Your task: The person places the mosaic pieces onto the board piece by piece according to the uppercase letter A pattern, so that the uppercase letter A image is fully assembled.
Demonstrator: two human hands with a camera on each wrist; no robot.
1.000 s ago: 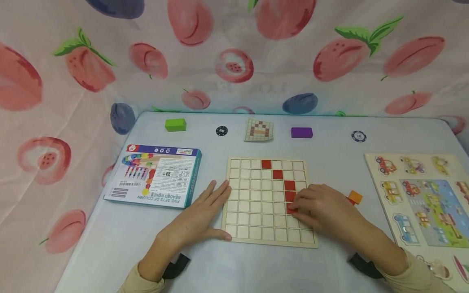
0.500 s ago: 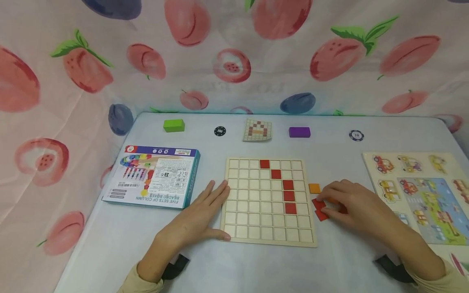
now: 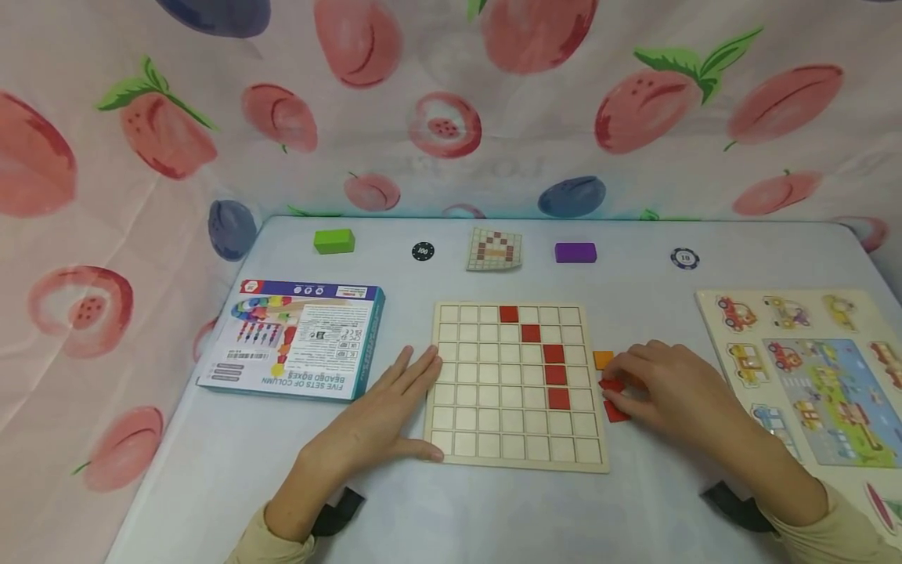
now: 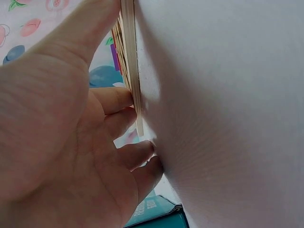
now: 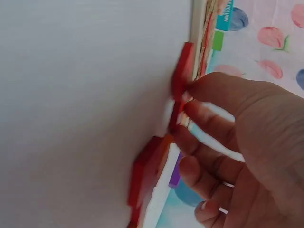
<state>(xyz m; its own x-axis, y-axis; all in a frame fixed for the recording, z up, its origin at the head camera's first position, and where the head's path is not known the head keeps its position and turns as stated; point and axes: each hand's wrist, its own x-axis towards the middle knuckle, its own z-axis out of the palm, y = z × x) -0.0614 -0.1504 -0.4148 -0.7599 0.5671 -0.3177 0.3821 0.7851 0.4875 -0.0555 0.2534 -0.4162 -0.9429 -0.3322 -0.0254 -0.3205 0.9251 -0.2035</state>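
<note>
A pale wooden grid board [image 3: 493, 407] lies in the middle of the table, with several red tiles [image 3: 555, 374] set in a diagonal-then-vertical line. My left hand [image 3: 380, 419] lies flat on the table, its straight fingers against the board's left edge [image 4: 132, 61]. My right hand [image 3: 662, 388] is just right of the board, with thumb and fingertips pinching a loose red tile [image 3: 611, 385] [image 5: 183, 76]. A second red tile [image 3: 617, 412] lies below it, and an orange tile [image 3: 603, 359] lies above. More red tiles [image 5: 145, 175] sit under the palm.
A teal bead-set box [image 3: 296, 338] lies to the left. Along the far edge are a green block [image 3: 334, 241], a black chip [image 3: 423, 251], a pattern card [image 3: 495, 251], a purple block [image 3: 575, 252] and another chip [image 3: 685, 258]. A vehicle puzzle board [image 3: 726, 345] lies at the right.
My right hand left the board after setting a fifth red tile, moved right to the loose tiles, and now pinches one. The left hand has not moved.
</note>
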